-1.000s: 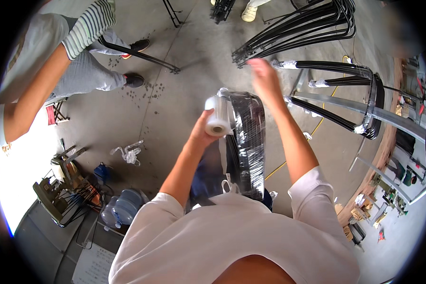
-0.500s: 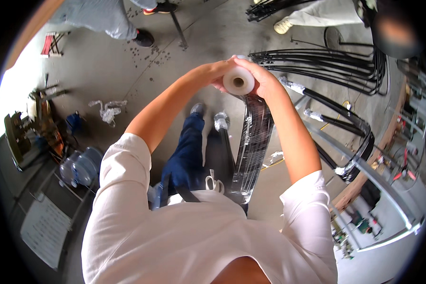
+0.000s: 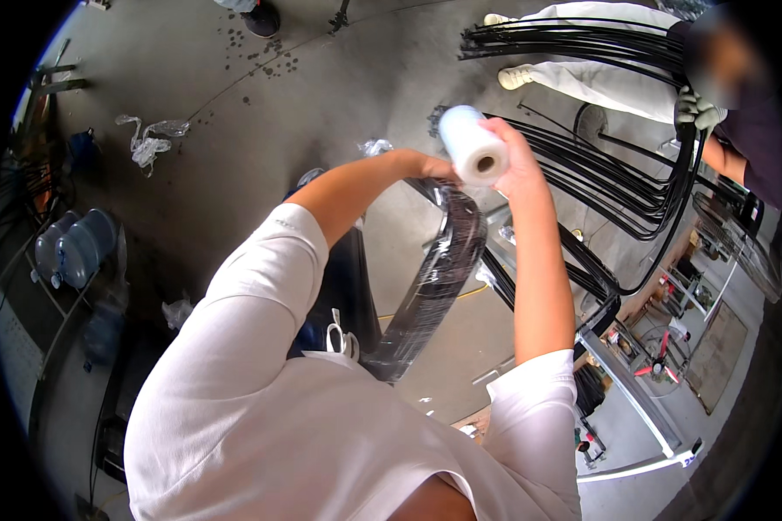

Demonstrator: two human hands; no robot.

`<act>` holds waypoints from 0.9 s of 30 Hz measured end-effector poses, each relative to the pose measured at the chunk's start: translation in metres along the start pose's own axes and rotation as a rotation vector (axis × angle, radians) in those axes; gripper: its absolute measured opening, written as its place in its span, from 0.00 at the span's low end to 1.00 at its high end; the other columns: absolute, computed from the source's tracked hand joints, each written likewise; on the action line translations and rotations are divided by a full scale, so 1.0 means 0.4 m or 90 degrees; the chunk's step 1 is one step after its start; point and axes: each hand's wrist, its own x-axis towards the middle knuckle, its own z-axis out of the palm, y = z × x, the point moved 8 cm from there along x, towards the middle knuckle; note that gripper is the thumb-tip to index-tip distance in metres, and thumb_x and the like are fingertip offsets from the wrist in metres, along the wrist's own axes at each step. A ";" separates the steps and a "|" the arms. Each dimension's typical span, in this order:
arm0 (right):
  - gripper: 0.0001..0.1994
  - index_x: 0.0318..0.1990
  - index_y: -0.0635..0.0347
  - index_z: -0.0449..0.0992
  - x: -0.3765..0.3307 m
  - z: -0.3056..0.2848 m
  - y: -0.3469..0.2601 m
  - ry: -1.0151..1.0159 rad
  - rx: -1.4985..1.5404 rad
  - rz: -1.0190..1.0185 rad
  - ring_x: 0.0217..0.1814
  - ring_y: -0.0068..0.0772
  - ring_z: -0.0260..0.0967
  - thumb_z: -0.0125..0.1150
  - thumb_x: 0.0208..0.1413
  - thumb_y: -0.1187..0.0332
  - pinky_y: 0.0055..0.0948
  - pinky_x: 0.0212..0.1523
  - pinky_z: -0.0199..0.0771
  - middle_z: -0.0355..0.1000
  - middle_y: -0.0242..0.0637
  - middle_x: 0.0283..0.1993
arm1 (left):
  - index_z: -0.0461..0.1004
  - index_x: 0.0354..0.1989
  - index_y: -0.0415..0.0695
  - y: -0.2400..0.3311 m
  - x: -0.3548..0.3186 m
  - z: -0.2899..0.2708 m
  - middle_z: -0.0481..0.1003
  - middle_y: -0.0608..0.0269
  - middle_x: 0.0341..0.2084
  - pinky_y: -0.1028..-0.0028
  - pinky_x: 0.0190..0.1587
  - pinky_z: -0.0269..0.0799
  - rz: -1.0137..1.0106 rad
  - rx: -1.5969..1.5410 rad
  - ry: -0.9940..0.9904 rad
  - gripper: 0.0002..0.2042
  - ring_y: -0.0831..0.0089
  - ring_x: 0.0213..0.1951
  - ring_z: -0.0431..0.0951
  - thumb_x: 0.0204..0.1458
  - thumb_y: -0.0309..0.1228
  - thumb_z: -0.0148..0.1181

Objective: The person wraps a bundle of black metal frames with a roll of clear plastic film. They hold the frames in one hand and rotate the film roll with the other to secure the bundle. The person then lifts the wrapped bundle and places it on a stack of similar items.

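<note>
My right hand (image 3: 514,161) is closed around a roll of clear stretch film (image 3: 466,137), its cardboard core facing me. Directly left of the roll, my left hand (image 3: 440,168) grips the upper bend of a black tube bundle (image 3: 434,278) wrapped in shiny film. The fingers of that hand are partly hidden by the roll. The wrapped bundle curves from the hands down toward my waist.
Bent black tubes (image 3: 595,178) lie stacked at the right. Beyond them a person's gloved hands (image 3: 699,110) hold another tube bundle (image 3: 573,39). A metal frame (image 3: 634,399) stands lower right. Crumpled film (image 3: 148,143) and water jugs (image 3: 87,246) are at left.
The roll has moved right and tilted, now in my right hand alone. My left hand has shifted from the roll to the wrapped bundle. The other person has lifted tubes into view.
</note>
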 end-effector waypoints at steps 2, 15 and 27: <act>0.26 0.44 0.68 0.62 -0.039 -0.079 0.001 0.051 0.064 0.014 0.41 0.46 0.66 0.60 0.39 0.61 0.50 0.36 0.72 0.65 0.50 0.40 | 0.73 0.33 0.42 0.099 -0.069 0.003 0.73 0.67 0.29 0.75 0.35 0.67 0.360 0.303 -0.040 0.10 0.75 0.31 0.71 0.46 0.34 0.55; 0.16 0.42 0.65 0.68 -0.226 0.097 0.500 -0.152 0.403 0.078 0.32 0.39 0.70 0.43 0.55 0.61 0.36 0.34 0.74 0.70 0.44 0.33 | 0.71 0.33 0.36 0.043 -0.235 -0.088 0.74 0.58 0.27 0.72 0.37 0.67 0.122 0.159 0.442 0.19 0.70 0.31 0.73 0.54 0.40 0.38; 0.14 0.40 0.62 0.71 -0.259 0.238 0.328 -0.288 0.196 -0.101 0.30 0.25 0.69 0.49 0.51 0.63 0.21 0.29 0.72 0.70 0.35 0.29 | 0.64 0.49 0.34 -0.106 -0.502 0.322 0.61 0.44 0.52 0.50 0.57 0.47 -0.146 -0.769 0.334 0.39 0.54 0.55 0.58 0.44 0.63 0.43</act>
